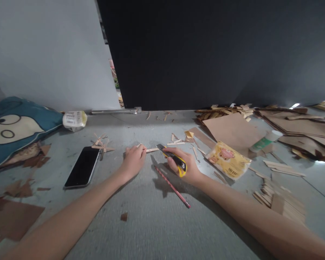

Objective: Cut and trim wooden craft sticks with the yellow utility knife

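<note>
My left hand (134, 160) is closed over one end of a thin wooden stick (152, 150), pressing it against the grey table. The stick's free end points right, toward the blade of a yellow and black utility knife (176, 159). Fingers of my right hand (188, 166) are wrapped round that knife, and its blade tip hovers at or just above the stick; contact I cannot tell. Below the knife a red patterned pencil (173, 187) lies slantwise. Small cut wood pieces (176, 142) are scattered just beyond my right hand.
A smartphone (82, 168) lies left, with a small stick structure (103, 145) beside it. To the right are a yellow packet (229, 160), a glue stick (265, 141), brown cardboard (234, 131) and piled wooden sticks (287, 202). A blue cushion (21, 126) sits far left. A dark panel (206, 54) stands behind.
</note>
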Available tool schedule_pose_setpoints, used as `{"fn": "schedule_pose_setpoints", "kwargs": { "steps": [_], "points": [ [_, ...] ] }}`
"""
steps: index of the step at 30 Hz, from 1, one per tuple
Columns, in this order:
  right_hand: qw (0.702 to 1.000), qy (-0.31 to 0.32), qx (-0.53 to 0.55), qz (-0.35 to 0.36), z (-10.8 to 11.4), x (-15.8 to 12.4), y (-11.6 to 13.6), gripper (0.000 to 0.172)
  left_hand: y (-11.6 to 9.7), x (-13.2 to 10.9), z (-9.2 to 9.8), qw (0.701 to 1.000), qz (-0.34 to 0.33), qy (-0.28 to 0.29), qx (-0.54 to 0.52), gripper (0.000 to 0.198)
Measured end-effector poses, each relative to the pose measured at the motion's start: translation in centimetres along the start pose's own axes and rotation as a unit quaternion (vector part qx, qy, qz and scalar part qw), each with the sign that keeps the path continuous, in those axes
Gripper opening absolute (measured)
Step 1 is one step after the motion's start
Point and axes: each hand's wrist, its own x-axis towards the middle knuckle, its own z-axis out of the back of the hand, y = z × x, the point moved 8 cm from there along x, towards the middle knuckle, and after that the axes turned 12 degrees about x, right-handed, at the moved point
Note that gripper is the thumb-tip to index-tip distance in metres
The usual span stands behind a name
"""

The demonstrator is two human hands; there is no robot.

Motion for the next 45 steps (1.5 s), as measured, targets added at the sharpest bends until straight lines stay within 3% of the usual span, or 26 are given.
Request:
{"fn": "schedule_pose_setpoints", "kwargs": {
  "steps": [5, 11, 23, 45],
  "points": [
    [0.997, 0.040, -0.054, 0.034, -1.2, -0.2, 0.4, 0.037, -1.1, -0.3, 0.2, 1.000, -0.026, 0.012, 0.001, 0.023],
    [0.994, 0.078, -0.052, 0.058, -1.8, -0.4, 0.5, 0.031, -1.5, -0.4, 0.1, 0.999, -0.034, 0.031, 0.009, 0.026],
    [0.992, 0.085, -0.055, 0.070, -2.0, -0.1, 0.7, 0.030, -1.4, -0.2, -0.1, 0.999, -0.036, 0.021, 0.021, 0.024],
    [0.994, 0.092, -0.051, 0.029, -2.3, -0.1, 0.0, 0.025, -1.7, -0.4, -0.1, 0.998, -0.054, 0.033, 0.002, 0.025]
  ]
}}
